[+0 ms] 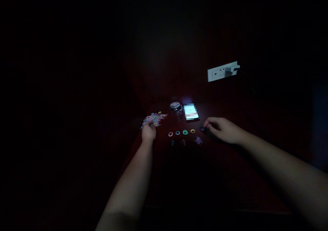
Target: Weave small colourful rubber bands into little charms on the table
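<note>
A pile of small multicoloured elastic hair ties lies on the left side of the dark reddish table. My left hand is at its near edge, thumb up against the ties; the other fingers are mostly hidden. To the right, my right hand has thumb and fingertips pinched together on a dark hair tie at the tabletop. A row of hair ties runs between my hands: a pink one, a blue one, a green one and a yellow one.
Nearer me are small clumps of thin bands, including a purple one. Behind the row stand a round clear jar with a lid and a phone with a lit screen. A white socket strip holds a plug. Surroundings are very dark.
</note>
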### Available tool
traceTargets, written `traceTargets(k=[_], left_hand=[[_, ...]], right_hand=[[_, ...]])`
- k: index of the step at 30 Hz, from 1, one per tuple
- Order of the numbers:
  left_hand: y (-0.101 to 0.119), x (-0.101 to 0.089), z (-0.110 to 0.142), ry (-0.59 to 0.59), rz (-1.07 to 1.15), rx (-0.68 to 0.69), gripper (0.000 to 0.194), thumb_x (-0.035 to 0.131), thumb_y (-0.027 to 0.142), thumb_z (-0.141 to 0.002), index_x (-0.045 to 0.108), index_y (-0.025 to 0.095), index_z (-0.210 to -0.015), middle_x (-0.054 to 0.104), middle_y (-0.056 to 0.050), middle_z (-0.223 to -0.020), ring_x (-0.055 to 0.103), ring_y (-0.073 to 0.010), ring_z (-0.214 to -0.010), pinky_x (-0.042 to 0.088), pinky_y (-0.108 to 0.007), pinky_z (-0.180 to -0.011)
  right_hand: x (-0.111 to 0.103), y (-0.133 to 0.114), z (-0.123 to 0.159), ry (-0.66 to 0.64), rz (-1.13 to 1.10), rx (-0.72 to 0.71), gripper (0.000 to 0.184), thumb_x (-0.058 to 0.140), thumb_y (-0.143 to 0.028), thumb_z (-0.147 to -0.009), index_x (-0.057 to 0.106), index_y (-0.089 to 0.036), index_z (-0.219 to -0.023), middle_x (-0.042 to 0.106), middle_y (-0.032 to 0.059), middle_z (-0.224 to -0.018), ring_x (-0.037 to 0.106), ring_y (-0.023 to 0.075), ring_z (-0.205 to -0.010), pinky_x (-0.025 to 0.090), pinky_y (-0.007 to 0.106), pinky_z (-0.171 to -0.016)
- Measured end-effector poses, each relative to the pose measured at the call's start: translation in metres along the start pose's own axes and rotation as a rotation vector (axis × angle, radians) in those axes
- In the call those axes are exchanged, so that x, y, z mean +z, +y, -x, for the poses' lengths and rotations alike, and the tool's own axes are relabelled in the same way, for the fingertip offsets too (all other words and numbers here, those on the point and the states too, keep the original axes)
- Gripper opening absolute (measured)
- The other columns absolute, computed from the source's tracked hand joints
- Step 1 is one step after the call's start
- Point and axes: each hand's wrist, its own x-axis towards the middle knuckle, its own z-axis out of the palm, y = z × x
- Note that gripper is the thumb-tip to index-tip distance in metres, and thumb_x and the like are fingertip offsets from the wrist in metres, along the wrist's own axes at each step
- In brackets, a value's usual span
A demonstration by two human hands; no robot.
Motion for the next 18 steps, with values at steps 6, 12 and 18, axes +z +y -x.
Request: traceTargets(k=[6,12,18], left_hand=[[-0.002,-0.004,-0.002,0.052,0.222,0.004,0.026,0.053,0.013,-0.080,0.068,0.015,-0.101,0.072,-0.010,-0.099,0.068,-0.0199,-0.086,0.052,-0.033,-0.085],[0.004,0.000,-0.002,0.078,0.413,0.057,0.022,0.051,0.008,-0.080,0.064,0.012,-0.098,0.070,-0.010,-0.100,0.067,-0.0159,-0.088,0.054,-0.029,-0.085],[0.013,0.007,0.004,0.017,0.557,0.168,0.034,0.060,0.008,-0.075,0.059,0.016,-0.108,0.066,-0.010,-0.108,0.067,-0.0137,-0.083,0.054,-0.028,-0.082]], right_hand=[[0.000,0.001,0.001,0.026,0.007,0.001,0.019,0.049,-0.027,-0.082,0.065,-0.018,-0.088,0.065,0.0021,-0.073,0.054,0.0142,-0.060,0.041,0.026,-0.058],[0.001,0.008,0.000,0.025,-0.031,-0.011,0.019,0.051,-0.028,-0.080,0.065,-0.018,-0.087,0.063,0.0009,-0.070,0.053,0.0139,-0.060,0.040,0.026,-0.058],[0.003,0.013,-0.002,0.018,-0.036,0.007,0.020,0.049,-0.027,-0.081,0.065,-0.017,-0.087,0.064,0.0021,-0.074,0.055,0.0143,-0.063,0.042,0.025,-0.059]])
